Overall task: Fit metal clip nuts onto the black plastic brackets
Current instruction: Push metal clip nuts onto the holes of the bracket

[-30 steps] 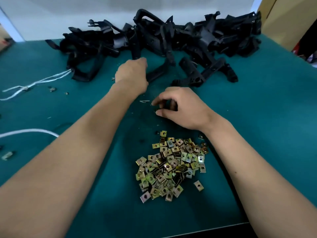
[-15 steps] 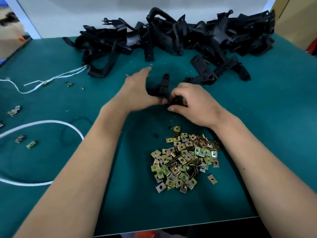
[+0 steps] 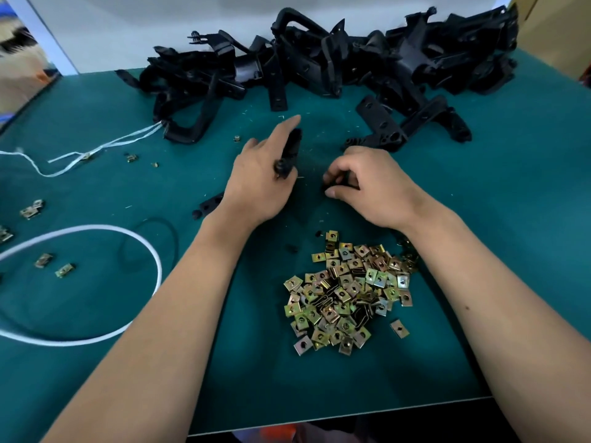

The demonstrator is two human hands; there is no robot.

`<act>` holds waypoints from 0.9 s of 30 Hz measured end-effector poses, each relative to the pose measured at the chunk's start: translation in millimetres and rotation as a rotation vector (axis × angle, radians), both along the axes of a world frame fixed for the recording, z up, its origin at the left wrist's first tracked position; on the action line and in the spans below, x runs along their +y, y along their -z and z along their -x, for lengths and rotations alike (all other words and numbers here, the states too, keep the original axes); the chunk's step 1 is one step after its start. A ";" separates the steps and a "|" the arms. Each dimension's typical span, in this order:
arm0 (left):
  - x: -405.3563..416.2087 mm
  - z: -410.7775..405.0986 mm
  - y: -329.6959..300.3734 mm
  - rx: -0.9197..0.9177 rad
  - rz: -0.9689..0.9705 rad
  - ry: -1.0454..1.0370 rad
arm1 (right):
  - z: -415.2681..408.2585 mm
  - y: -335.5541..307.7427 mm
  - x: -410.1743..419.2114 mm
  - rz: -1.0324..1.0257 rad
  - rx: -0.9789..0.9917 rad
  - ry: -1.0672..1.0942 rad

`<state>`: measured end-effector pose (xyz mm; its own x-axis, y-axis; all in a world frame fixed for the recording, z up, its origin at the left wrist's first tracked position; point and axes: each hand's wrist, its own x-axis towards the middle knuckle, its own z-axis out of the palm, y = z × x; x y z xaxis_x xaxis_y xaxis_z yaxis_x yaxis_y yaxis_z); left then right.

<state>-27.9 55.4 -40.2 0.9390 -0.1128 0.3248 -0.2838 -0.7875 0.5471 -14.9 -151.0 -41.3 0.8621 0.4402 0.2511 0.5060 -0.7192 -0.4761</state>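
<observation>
Your left hand (image 3: 256,183) gripped one black bracket (image 3: 289,155); your right hand (image 3: 367,187) pinched something small, maybe a clip nut. The big bracket heap (image 3: 335,65) and nut pile (image 3: 345,292) waited.

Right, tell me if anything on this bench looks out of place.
A few clip nuts lie scattered at the table's left edge, far from the main pile of nuts. A white cord loops loosely among them. Otherwise nothing stands out.
</observation>
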 end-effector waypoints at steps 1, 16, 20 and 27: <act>-2.0 1.9 -1.1 -0.023 -0.042 -0.004 | 0.5 -0.9 -0.9 0.005 -0.003 0.008; -16.5 12.0 -9.8 -0.097 -0.190 -0.036 | 12.9 -3.2 5.8 -0.891 0.390 0.074; -16.6 12.0 -10.6 -0.073 -0.195 -0.024 | 16.4 -8.3 9.8 -0.966 0.440 0.044; -20.6 9.5 -7.3 -0.114 -0.232 -0.074 | 22.0 -12.8 14.5 -1.000 0.502 0.023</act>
